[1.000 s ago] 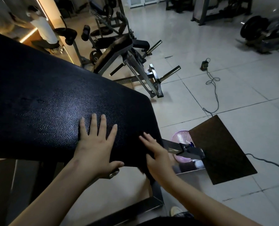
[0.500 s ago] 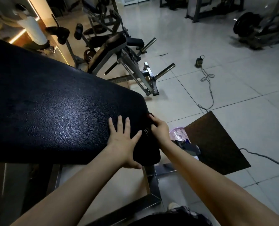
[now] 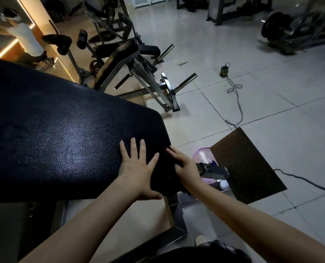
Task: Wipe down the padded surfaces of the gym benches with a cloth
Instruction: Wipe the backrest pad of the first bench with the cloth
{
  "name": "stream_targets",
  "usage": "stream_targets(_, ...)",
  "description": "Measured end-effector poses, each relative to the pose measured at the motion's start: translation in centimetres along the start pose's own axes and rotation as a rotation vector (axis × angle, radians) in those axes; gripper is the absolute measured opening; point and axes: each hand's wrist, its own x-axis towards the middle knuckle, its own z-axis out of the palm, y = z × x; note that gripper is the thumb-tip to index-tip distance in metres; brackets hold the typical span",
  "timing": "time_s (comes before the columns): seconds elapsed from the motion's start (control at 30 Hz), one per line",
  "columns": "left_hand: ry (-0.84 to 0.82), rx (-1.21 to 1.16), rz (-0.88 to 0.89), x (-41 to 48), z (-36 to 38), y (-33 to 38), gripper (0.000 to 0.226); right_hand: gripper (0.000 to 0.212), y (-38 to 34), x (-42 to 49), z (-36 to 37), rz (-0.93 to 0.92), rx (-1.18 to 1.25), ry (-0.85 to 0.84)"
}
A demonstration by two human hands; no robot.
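A black padded bench (image 3: 63,145) with a pebbled surface fills the left half of the head view, sloping down to a rounded end at the right. My left hand (image 3: 138,168) lies flat on the pad near that end, fingers spread and straight. Close beside it, my right hand (image 3: 184,168) rests on the pad's right corner with its fingers stretched along the edge. Between the hands is a darker, smoother patch (image 3: 163,177). It may be a dark cloth, but I cannot tell.
The bench's steel frame (image 3: 175,215) runs below the pad. A pink basket (image 3: 203,154) and a brown board (image 3: 247,164) stand to the right. A charger (image 3: 224,70) with its cable (image 3: 235,99) lies on the tiled floor. Another bench machine (image 3: 123,59) stands behind.
My left hand has slid right along the pad toward its end. My right hand has moved up onto the pad's right corner, and its fingers now lie straighter than half a second ago.
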Motion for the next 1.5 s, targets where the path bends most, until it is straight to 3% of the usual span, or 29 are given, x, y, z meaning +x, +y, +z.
stream_targets(0.23,0.009,-0.005,-0.014,-0.1,-0.2,-0.2,0.12,0.058,-0.4,-0.5,-0.3,0.021,0.051,-0.013)
stream_targets(0.5,-0.019,0.001,-0.026,-0.5,-0.4,0.0,0.129,0.055,0.2,-8.1,0.1,-0.21,-0.137,-0.086)
stream_targets(0.67,-0.062,0.01,0.034,-1.3,-1.0,-1.0,0.13,0.05,-0.4,-5.1,0.7,0.096,0.204,0.092)
stream_targets(0.77,-0.071,-0.003,0.097,-2.7,-1.3,-3.2,0.119,0.048,-1.8,-5.0,1.5,0.16,0.196,0.151)
stream_targets(0.87,-0.061,0.047,0.079,-4.5,-1.1,-5.5,0.112,0.058,-4.3,-6.9,4.3,-0.069,0.033,0.01)
stream_targets(0.97,-0.054,0.047,0.018,-5.5,-0.9,-6.7,0.11,0.044,-5.4,-7.5,6.7,-0.382,-0.1,-0.103)
stream_targets(1.03,-0.046,0.075,0.009,-5.9,-0.7,-6.9,0.114,0.042,-4.7,-6.8,6.1,-0.467,-0.176,-0.107)
stream_targets(1.1,-0.047,0.092,0.005,-6.4,-0.6,-7.2,0.117,0.043,-3.6,-6.6,4.6,-0.407,-0.167,-0.066)
stream_targets(1.2,-0.059,0.079,-0.037,-7.9,-1.0,-8.3,0.113,0.054,-2.6,-6.6,2.8,-0.057,0.028,0.065)
stream_targets(1.3,-0.069,0.102,-0.123,-9.8,-1.3,-10.5,0.109,0.045,-3.1,-5.3,2.6,0.205,0.19,0.178)
stream_targets(1.4,-0.063,0.111,-0.213,-11.6,-1.1,-13.2,0.108,0.048,-6.0,-4.5,5.1,0.181,0.128,0.156)
stream_targets(1.5,-0.071,0.055,-0.262,-11.8,-0.9,-15.0,0.114,0.054,-10.5,-4.9,8.9,-0.044,0.085,0.035)
